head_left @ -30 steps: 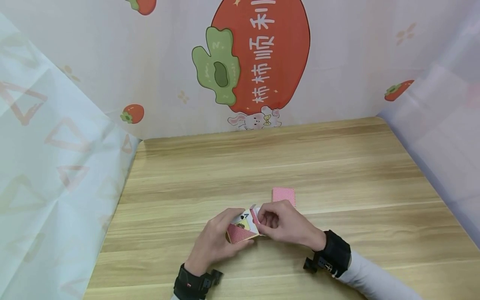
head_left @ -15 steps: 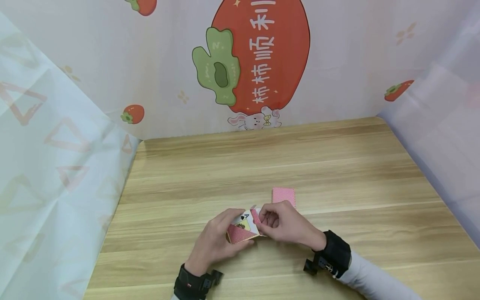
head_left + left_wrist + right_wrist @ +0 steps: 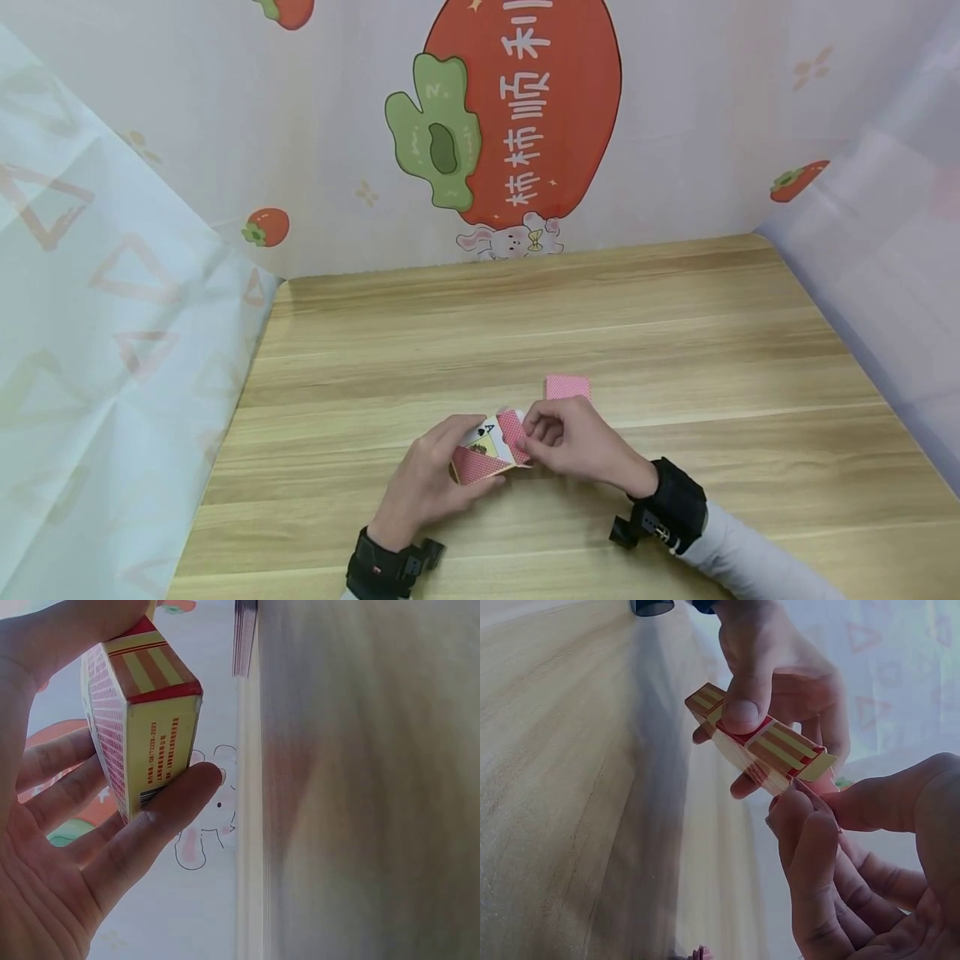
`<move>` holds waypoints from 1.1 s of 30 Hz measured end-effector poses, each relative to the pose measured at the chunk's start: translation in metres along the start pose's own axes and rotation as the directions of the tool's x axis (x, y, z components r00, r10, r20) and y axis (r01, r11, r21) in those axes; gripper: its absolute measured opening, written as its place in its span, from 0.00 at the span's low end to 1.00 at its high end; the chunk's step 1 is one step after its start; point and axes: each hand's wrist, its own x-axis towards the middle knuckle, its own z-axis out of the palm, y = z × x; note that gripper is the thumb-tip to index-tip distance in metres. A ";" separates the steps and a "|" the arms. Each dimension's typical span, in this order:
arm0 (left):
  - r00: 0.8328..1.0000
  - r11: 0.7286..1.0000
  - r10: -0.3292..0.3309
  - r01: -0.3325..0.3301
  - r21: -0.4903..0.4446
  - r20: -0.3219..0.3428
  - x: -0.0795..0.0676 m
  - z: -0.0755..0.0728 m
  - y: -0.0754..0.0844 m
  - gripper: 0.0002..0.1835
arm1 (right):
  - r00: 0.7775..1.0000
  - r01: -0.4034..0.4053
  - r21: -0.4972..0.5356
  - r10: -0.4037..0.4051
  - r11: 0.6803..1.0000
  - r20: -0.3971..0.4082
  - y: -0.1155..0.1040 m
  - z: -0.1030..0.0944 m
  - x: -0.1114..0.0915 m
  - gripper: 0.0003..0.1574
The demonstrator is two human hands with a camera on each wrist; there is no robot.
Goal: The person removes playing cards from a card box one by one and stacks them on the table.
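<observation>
In the head view my left hand [image 3: 423, 479] holds a small playing card box [image 3: 480, 457], printed with an ace and red patterned corners. Its thumb and fingers clasp the two long sides. The left wrist view has the cream end of the box [image 3: 161, 742] facing the camera. At the other end, my right hand [image 3: 581, 442] pinches the top flap between thumb and forefinger, its other fingers curled. A striped side tab [image 3: 819, 766] sticks out there in the right wrist view. The inside of the box is hidden.
A stack of pink-backed cards [image 3: 567, 387] lies on the wooden table [image 3: 375, 350] just beyond my right hand, partly covered by it. Patterned cloth [image 3: 322, 150] hangs behind the table and along both sides. Each wrist wears a black camera band.
My right hand has shifted slightly right and up, and more of the red patterned flap end shows. The left hand has barely moved with the box.
</observation>
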 end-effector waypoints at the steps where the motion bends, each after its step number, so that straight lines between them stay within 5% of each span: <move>1: 1.000 1.000 -0.002 0.002 0.004 0.000 0.000 0.000 0.000 0.40 | 1.000 -0.005 0.006 0.005 1.000 -0.002 -0.001 0.000 0.000 0.05; 14: 1.000 1.000 -0.012 0.012 0.009 -0.011 0.002 0.000 0.001 0.41 | 0.999 0.008 0.054 -0.010 0.999 0.044 -0.002 -0.015 0.001 0.03; 24: 1.000 1.000 -0.023 0.023 0.010 -0.021 0.002 -0.001 -0.001 0.41 | 0.991 -0.007 0.027 0.010 1.000 -0.130 -0.002 -0.056 0.003 0.12; 33: 0.999 1.000 -0.028 0.028 0.004 -0.018 0.000 0.000 -0.002 0.41 | 0.982 -0.042 0.060 0.053 0.997 -0.180 0.002 -0.076 0.001 0.15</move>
